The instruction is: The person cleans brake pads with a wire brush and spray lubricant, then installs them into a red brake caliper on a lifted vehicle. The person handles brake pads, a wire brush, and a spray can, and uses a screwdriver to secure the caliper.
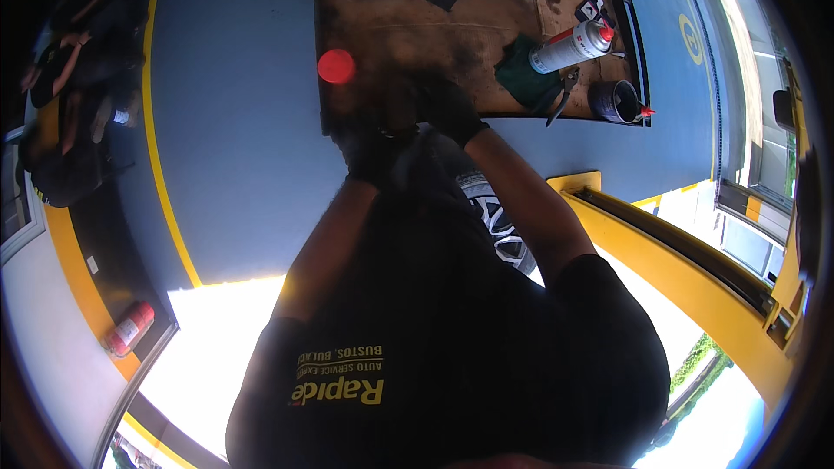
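At the near edge of the tabletop (pixel 400 22) I make out a dark, blurred piece (pixel 398 111) between my gloved left hand (pixel 367 149) and right hand (pixel 447 111). Both sets of fingers are near it, but shadow and blur hide them; I cannot tell whether they are grasping it, clenched or released. So close to the edge, I judge that a loose grip could drop the piece towards the floor (pixel 252 104). Just beyond my left hand, a red round lid (pixel 337 67) sits at the tabletop's left edge, where a careless elbow or wrist could knock it off. Farther right, a spray can (pixel 569 48), a green cloth (pixel 519 74) and pliers (pixel 565 94) crowd together; snagging the cloth could drag the others along, perhaps into the tin (pixel 615 102).
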`<state>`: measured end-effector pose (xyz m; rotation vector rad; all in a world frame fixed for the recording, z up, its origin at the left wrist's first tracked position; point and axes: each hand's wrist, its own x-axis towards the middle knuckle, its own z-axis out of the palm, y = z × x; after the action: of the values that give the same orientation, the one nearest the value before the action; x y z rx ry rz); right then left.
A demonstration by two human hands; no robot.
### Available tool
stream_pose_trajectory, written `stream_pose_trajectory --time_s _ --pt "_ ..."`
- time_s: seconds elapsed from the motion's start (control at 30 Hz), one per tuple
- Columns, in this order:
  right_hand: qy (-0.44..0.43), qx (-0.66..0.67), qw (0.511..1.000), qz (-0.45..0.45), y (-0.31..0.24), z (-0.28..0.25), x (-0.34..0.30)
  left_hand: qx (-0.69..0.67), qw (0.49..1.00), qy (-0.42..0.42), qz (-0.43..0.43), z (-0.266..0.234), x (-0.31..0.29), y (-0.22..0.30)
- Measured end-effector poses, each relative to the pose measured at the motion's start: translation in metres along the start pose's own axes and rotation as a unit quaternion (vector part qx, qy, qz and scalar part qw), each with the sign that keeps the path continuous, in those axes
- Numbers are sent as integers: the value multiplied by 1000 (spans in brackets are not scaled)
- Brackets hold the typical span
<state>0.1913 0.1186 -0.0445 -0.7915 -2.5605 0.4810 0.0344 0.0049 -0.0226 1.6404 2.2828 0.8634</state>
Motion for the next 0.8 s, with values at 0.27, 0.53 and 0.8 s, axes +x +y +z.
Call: stream_pose_trajectory --time_s 0.27,0.53,0.8 --pt "16 36 996 83 -23 -21 -1 35 998 20 38 7 2 -4" --pt "1 -36 999 24 -24 -20 -4 2 1000 -29 7 7 -2 -9" --pt "39 40 998 -20 -23 -13 12 -14 997 -74 -31 10 -1 -10"
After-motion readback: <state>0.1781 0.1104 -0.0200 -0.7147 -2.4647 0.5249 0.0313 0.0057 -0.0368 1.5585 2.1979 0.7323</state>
